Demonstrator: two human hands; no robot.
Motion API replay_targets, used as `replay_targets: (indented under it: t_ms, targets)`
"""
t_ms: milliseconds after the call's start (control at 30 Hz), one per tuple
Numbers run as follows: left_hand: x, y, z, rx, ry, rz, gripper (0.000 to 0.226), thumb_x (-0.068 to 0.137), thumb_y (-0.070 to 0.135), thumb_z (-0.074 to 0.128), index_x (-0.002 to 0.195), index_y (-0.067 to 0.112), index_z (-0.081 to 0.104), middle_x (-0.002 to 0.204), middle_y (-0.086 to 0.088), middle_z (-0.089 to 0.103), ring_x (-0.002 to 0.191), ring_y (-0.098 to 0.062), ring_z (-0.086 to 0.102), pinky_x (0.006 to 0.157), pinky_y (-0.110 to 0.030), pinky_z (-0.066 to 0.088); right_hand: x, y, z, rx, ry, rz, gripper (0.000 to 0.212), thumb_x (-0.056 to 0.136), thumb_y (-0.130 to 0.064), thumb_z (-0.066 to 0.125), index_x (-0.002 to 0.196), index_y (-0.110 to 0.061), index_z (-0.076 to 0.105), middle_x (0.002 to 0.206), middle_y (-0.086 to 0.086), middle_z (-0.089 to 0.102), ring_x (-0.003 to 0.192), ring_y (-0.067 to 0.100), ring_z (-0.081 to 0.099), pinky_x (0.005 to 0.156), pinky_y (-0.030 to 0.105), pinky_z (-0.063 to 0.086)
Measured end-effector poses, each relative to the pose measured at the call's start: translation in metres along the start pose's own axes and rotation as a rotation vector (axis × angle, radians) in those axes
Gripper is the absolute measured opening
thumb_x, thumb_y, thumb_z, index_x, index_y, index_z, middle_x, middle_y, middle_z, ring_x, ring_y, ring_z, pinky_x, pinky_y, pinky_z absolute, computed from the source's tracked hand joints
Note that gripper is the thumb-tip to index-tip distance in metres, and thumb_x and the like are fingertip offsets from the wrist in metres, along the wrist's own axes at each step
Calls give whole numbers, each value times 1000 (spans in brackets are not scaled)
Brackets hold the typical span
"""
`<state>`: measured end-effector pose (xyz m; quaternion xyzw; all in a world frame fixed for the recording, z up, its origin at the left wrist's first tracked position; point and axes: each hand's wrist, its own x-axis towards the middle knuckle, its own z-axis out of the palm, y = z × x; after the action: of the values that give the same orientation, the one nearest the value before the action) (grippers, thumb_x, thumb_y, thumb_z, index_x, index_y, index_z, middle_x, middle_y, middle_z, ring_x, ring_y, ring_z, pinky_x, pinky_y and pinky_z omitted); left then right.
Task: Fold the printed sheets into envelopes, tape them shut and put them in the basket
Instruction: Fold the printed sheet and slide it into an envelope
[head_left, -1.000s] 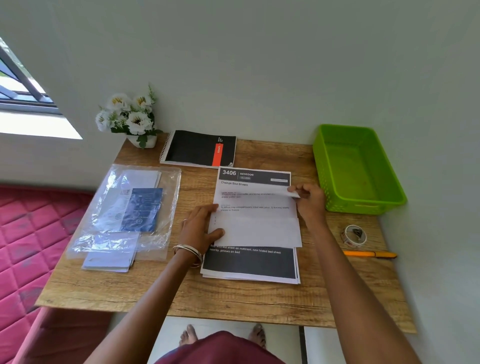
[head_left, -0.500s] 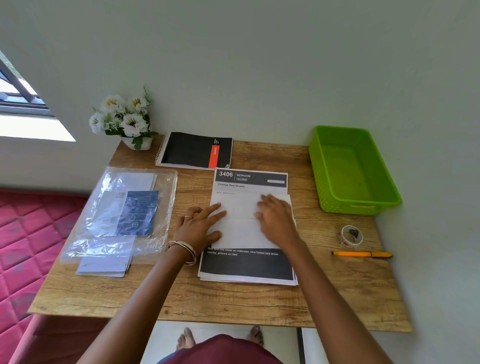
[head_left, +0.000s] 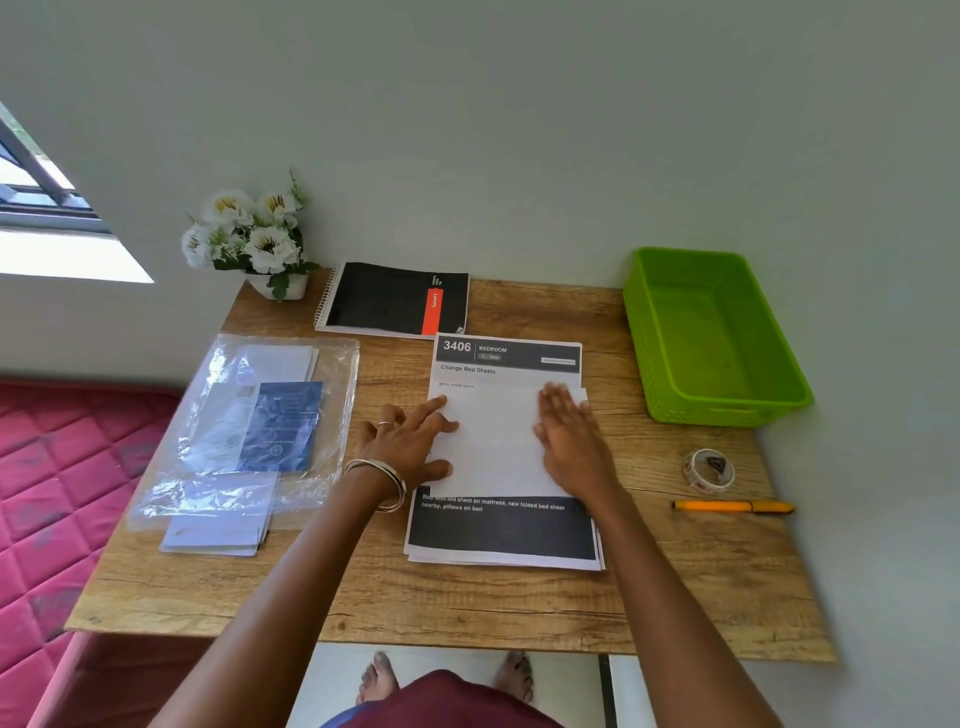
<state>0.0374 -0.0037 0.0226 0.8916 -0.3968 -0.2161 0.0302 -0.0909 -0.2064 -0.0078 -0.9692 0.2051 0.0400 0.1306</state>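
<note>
Both hands flat, fingers straight, on the folded sheet (head_left: 493, 441) atop the stack (head_left: 501, 540), mid-tabletop. Left hand (head_left: 405, 447) presses its left edge, right hand (head_left: 569, 441) its right. Fold runs crosswise. Tape (head_left: 709, 470) and basket (head_left: 644, 332) lie right of the sheet, nearer the right hand.

On the table (head_left: 519, 613), sheets (head_left: 498, 540) lie centre frame, notebook (head_left: 395, 299) above, basket (head_left: 644, 332) upper right, tape (head_left: 709, 470) and pen (head_left: 732, 506) right.
</note>
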Motion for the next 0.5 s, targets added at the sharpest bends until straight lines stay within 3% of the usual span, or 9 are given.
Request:
replay_targets:
  t_ms: [133,267,367,500]
  targets:
    - [2,0,-1,-1,-4,2,57,85,48,56,134,43,29,154,17,4,136,-30,15,106,-57,16,-7,20,-9,-47,-1,80,53,103,-27,22,151,-9,6,160,7,2,147,18,-4,117,37,-7]
    - [5,1,-4,-6,1,1,61,82,49,60,134,43,28,153,14,9,136,-32,16,107,-64,9,0,19,-21,59,-1,88,55,101,-22,38,150,-6,17,159,10,14,147,22,9,117,35,6]
    - [10,4,-8,-3,-9,-14,80,78,47,66,141,41,16,153,9,13,138,-35,15,106,-67,6,9,18,-38,130,-31,80,57,95,-18,54,146,-9,29,153,11,27,140,26,23,111,34,25]
    - [16,10,-15,31,-46,-46,101,73,47,71,146,35,2,153,3,12,139,-37,16,106,-67,8,26,20,-58,76,-139,58,64,82,-19,72,138,-12,42,145,12,34,134,26,29,104,33,33]
